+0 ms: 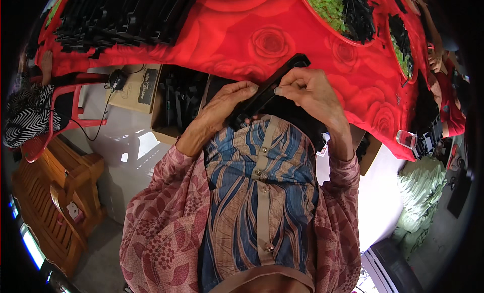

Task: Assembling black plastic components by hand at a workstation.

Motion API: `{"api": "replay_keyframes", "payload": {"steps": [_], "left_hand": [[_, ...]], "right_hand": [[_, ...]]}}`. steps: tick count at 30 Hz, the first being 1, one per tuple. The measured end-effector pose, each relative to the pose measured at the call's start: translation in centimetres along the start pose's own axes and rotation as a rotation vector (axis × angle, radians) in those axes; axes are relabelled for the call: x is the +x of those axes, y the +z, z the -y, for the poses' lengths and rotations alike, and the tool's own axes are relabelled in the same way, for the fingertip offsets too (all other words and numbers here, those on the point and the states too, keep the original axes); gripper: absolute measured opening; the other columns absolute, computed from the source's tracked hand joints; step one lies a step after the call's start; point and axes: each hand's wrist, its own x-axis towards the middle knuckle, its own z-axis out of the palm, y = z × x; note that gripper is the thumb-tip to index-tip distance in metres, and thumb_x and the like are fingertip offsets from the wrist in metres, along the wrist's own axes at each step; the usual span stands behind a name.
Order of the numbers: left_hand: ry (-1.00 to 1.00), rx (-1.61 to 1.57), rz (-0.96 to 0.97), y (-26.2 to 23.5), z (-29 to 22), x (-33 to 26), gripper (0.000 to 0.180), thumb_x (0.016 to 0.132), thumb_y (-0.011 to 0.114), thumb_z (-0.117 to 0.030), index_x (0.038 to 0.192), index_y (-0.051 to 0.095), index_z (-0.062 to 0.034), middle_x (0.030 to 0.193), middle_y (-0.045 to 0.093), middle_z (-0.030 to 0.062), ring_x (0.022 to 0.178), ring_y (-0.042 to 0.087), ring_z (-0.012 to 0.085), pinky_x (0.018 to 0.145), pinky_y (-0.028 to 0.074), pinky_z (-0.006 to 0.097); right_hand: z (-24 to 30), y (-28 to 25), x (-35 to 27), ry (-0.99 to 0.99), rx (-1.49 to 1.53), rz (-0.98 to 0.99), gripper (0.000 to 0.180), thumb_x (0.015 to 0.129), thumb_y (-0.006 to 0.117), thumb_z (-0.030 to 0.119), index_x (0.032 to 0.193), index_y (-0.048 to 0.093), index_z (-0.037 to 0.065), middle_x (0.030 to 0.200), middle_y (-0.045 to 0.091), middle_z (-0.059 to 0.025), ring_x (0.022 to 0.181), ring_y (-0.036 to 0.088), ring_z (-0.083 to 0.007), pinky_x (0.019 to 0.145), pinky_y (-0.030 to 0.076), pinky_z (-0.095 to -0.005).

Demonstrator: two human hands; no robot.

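Note:
A long black plastic strip-like part (265, 93) lies slantwise in front of my body, its far end pointing up and to the right. My left hand (229, 102) is closed round its near part, thumb along the top. My right hand (313, 94) is at the strip's upper half, thumb and forefinger pinched together against it. Whether a small piece sits in that pinch, I cannot make out. Behind the strip spreads a table with a red rose-patterned cloth (227, 38). Many similar black parts (126, 18) are piled at its far left.
Trays of green and black small pieces (327, 13) stand at the far right, near a clear cup (406, 139). Cardboard boxes (136, 89) with black parts are below the table. A red chair (80, 104) with a person, a wooden bench (55, 197) and a pale green sack (421, 192) surround me.

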Motion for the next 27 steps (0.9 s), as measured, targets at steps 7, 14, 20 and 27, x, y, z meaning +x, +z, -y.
{"api": "replay_keyframes", "payload": {"steps": [7, 14, 20, 27], "left_hand": [[-0.012, -0.013, 0.01, -0.4, 0.0, 0.2, 0.026, 0.099, 0.054, -0.021, 0.116, 0.057, -0.0012, 0.085, 0.066, 0.0072, 0.063, 0.062, 0.0113, 0.048, 0.048, 0.021], [-0.004, 0.0, 0.023, -0.6, 0.3, 0.4, 0.028, 0.099, 0.055, -0.023, 0.118, 0.055, -0.0017, 0.086, 0.067, 0.0083, 0.062, 0.062, 0.011, 0.048, 0.047, 0.021], [0.023, 0.026, 0.048, -0.5, 0.0, 0.2, 0.029, 0.1, 0.054, -0.024, 0.118, 0.056, -0.0022, 0.087, 0.067, 0.0091, 0.062, 0.061, 0.0106, 0.048, 0.046, 0.02], [0.042, 0.068, 0.076, -0.6, -0.7, 0.2, 0.027, 0.102, 0.05, -0.024, 0.116, 0.058, -0.0028, 0.084, 0.067, 0.007, 0.057, 0.059, 0.008, 0.046, 0.044, 0.018]], "right_hand": [[0.0, 0.5, 0.2, -0.057, -0.096, -0.032, 0.014, 0.079, 0.072, 0.009, 0.083, 0.068, -0.005, 0.056, 0.059, -0.0043, 0.052, 0.048, -0.008, 0.048, 0.036, -0.0277], [0.1, 0.8, 0.1, -0.088, -0.2, -0.081, 0.014, 0.078, 0.07, 0.01, 0.082, 0.068, -0.004, 0.053, 0.055, -0.0097, 0.047, 0.051, -0.0133, 0.047, 0.037, -0.0319], [-0.1, 1.0, -0.1, -0.154, -0.291, -0.076, 0.012, 0.081, 0.07, 0.006, 0.077, 0.061, -0.001, 0.051, 0.048, -0.0018, 0.047, 0.036, -0.0051, 0.044, 0.025, -0.0281], [-0.3, 1.2, 0.4, -0.194, -0.242, -0.109, 0.013, 0.081, 0.071, 0.006, 0.076, 0.061, -0.001, 0.05, 0.043, 0.0015, 0.047, 0.033, -0.0039, 0.044, 0.023, -0.028]]}}
